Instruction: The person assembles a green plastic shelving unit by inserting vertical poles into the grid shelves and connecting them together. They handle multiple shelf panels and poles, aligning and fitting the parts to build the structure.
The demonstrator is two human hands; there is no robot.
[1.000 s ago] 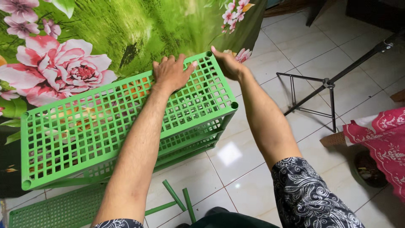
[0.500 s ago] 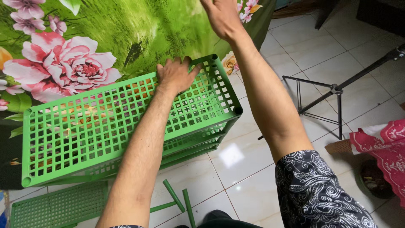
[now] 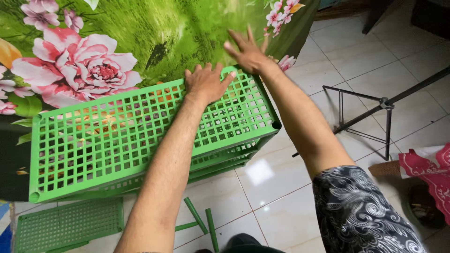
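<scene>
1. Two hands: a left hand [image 3: 205, 84] at the upper middle of the frame and a right hand [image 3: 247, 52] just right of it.
2. One stack of green grid shelves [image 3: 117, 145] across the middle; at least three layers show at its right edge, though the exact number is hard to tell.
3. One separate green grid panel [image 3: 68, 224] at the lower left.
4. Three loose green tubes [image 3: 199, 220] at the bottom middle.
5. One flowered cloth [image 3: 117, 51] across the top.
6. One black metal stand [image 3: 375, 115] at the right.
7. One red patterned cloth [image 3: 431, 171] at the right edge.
</scene>
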